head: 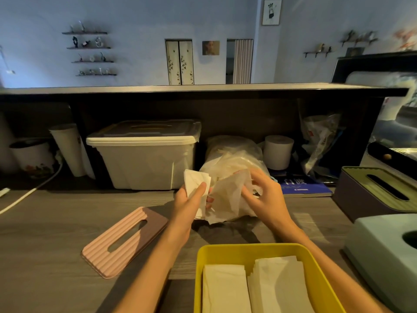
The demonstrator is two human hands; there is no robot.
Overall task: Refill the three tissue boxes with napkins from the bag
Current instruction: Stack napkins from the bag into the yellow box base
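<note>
Left hand (190, 201) raised, grip pinched shut, right hand (268, 197) beside it, fingers curled, forearms extended forward

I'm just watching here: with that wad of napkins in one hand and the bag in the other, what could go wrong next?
The left hand pinches a loose stack of white napkins by one side only, so sheets might slip or fan out. The right hand grips the thin translucent plastic bag, which could tear or spill. The open yellow tissue box already holds two piles; more may crumple or overfill it.
</note>
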